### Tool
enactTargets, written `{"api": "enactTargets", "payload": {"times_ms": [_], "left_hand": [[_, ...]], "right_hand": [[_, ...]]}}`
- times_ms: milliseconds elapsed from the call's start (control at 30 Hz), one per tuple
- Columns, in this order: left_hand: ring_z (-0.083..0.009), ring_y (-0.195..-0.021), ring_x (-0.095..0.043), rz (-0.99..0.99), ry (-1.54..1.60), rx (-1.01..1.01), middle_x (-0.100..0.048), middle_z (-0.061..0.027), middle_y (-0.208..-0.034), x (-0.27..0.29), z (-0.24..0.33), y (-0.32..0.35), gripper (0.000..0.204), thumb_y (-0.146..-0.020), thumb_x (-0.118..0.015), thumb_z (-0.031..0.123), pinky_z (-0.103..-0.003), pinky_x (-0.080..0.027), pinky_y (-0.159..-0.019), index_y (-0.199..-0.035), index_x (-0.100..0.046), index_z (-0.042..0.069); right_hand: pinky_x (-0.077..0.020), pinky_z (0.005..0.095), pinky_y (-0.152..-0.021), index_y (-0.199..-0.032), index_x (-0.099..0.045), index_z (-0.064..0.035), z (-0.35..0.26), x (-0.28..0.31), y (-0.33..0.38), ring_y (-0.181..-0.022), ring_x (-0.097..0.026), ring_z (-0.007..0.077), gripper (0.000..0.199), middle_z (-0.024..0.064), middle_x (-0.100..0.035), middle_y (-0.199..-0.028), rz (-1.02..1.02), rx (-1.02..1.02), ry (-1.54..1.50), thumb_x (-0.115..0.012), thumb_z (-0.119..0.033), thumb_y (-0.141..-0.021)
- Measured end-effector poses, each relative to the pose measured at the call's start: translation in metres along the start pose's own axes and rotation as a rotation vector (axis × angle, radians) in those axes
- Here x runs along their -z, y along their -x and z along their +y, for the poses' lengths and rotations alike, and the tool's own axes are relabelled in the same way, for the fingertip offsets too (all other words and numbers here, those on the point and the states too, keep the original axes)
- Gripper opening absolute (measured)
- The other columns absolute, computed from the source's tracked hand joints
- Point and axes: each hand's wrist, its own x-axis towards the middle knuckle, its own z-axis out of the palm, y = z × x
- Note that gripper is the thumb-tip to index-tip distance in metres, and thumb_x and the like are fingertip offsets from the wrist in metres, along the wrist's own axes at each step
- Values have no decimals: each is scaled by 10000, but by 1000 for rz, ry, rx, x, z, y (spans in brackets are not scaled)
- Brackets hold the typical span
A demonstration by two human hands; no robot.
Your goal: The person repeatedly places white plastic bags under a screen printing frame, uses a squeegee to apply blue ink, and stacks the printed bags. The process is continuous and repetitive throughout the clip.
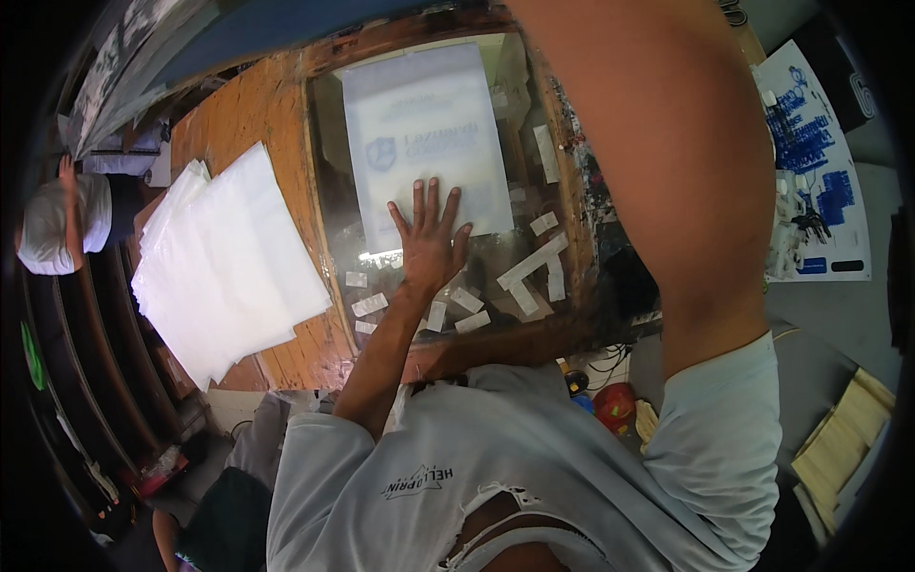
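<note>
My left hand (432, 238) lies flat with its fingers spread on the lower part of a whitish, translucent sheet (419, 105). Faint bluish print, including a shield-like mark, shows on that sheet. Beneath it is a glass pane (443, 276) set in a wooden table, with several small white strips around the sheet's lower end. My right arm rises large and close across the upper right, and its hand is beyond the top edge of the picture. Left of the pane, a loose stack of white sheets (224, 272) rests on the wood.
A blue-edged frame (257, 43) spans the far side above the table. At the right stands a white board with blue printing (839, 205). Another person (71, 214) is at the far left beside dark shelving (81, 334). Folded yellowish cloth (843, 439) lies at lower right.
</note>
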Motion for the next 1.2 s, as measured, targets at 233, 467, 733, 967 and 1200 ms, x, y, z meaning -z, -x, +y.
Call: {"api": "enactTargets", "payload": {"times_ms": [233,467,733,967,1200], "left_hand": [[-388,-1566,-164,-4,0,-34,-280,-195,-1653,4,0,7,578,-999,-557,344,-747,-47,-1180,-1520,-478,106],[-407,-1559,-172,28,89,-68,-298,-197,-1643,0,-6,9,576,-1002,-552,330,-762,-42,-1172,-1526,-461,110],[-403,-1540,-238,169,394,22,-346,-200,-1623,60,2,7,542,-1004,-586,225,-669,-53,-1216,-1510,-475,63],[-287,-1264,-533,533,2257,461,-503,-138,-1378,155,37,89,470,-1024,-624,388,-571,-380,-1150,-1388,-507,115],[-301,-1225,-527,294,2138,1311,-502,-120,-1205,75,9,98,283,-994,-619,385,-721,-311,-1120,-1107,-532,141]], "right_hand": [[-563,467,-900,-1057,-736,47,-14,0,1,-969,-717,346,663,246,-735,-1029,23,0,24,-457,-553,-1027],[-569,465,-904,-1050,-737,45,-19,11,-15,-962,-720,350,643,241,-738,-1041,-112,-71,64,-445,-527,-1040],[-559,424,-805,-1037,-692,-5,-25,-3,24,-915,-695,286,471,171,-690,-883,-18,-45,-98,-543,-451,-1021],[-422,470,-845,-1167,-687,-83,-76,-130,212,-866,-571,274,346,89,-575,-874,186,5,-44,-726,-306,-906],[-389,472,-867,-1444,-543,-91,-64,-231,278,-988,-532,295,636,123,-553,-978,-189,-61,131,-722,-57,-835]]}}
